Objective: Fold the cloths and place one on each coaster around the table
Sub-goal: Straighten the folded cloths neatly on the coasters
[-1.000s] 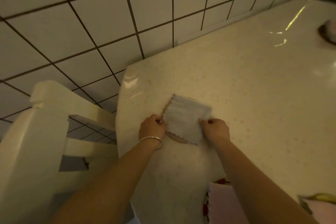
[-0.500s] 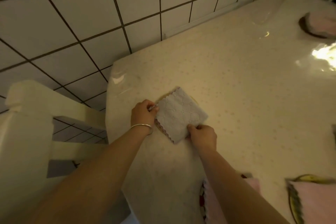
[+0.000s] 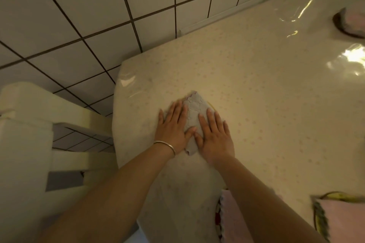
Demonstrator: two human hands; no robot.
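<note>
While hands (image 3: 194,134) press grey cloth (image 3: 194,112), chair (image 3: 25,136) left, pink cloths (image 3: 343,221) near.

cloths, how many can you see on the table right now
4: a grey cloth under both hands, a pink one at the near edge, another bottom right, one far right. More may lie out of view.

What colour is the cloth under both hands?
Pale grey cloth, seen in the head view.

Dim, warm light; glare on the table (image 3: 296,92), edges perhaps warped.
</note>
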